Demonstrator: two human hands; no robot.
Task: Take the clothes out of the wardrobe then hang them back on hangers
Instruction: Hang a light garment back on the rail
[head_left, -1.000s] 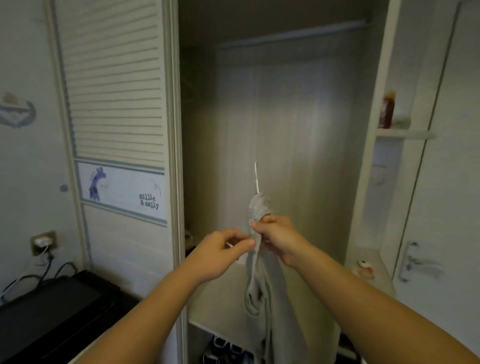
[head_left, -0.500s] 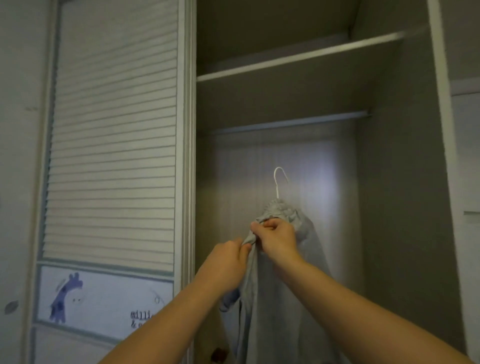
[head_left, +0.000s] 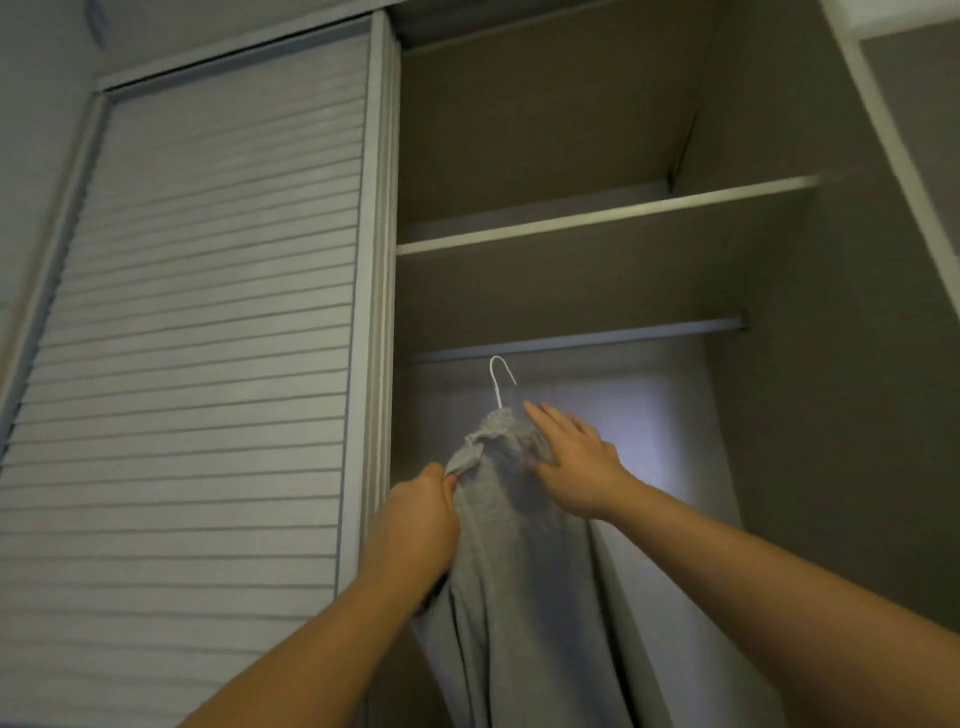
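So the grey garment (head_left: 519, 545) is draped on a white hanger (head_left: 500, 382), bunched up right at the neck of the hook, and the rest of it hangs straight down between the two forearms and out the bottom of the view. The hook is just below the rail (head_left: 576, 340) inside the open wardrobe (head_left: 779, 415), not on it, a small gap between them. Left hand (head_left: 421, 514) is closed up, thumb and fingers pinching a fold of the fabric at the garment's upper left edge, so the cloth comes out right at the fingertips. Right hand (head_left: 571, 462) is flat and open on the other side, fingers (head_left: 545, 415) straight and close together, pointing up toward the hook, palm lying against the top right of the garment rather than gripping it. Above the rail there's a shelf (head_left: 602, 218), and the slatted door (head_left: 208, 338) sits to the left of the opening.
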